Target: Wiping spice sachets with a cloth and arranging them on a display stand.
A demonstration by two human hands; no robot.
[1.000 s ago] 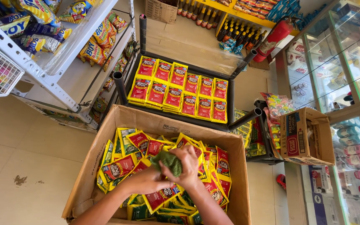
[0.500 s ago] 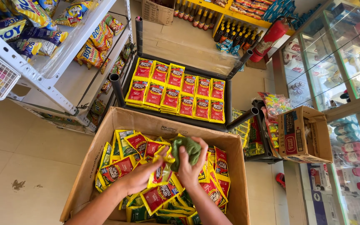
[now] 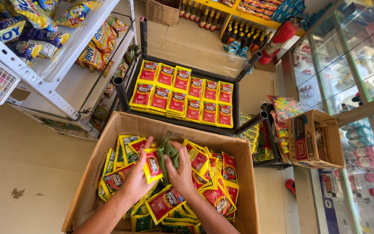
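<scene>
Two hands meet over the box (image 3: 109, 143); the left hand (image 3: 137, 180) pinches a red-and-yellow sachet (image 3: 153, 164), glossy and flat, at box centre; the right hand (image 3: 182, 171) is clamped on a green cloth (image 3: 168, 151) at the sachet's three o'clock; cloth partly covers the sachet; both forearms are cut off at six o'clock.

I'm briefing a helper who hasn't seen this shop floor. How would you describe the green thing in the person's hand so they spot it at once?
Start at the big open cardboard box on the floor, full of red-and-yellow packets. Over its middle, the right hand grips a crumpled green cloth, while the left hand holds a packet beside it. It is the only plain, soft, unprinted item among glossy packets.
</scene>
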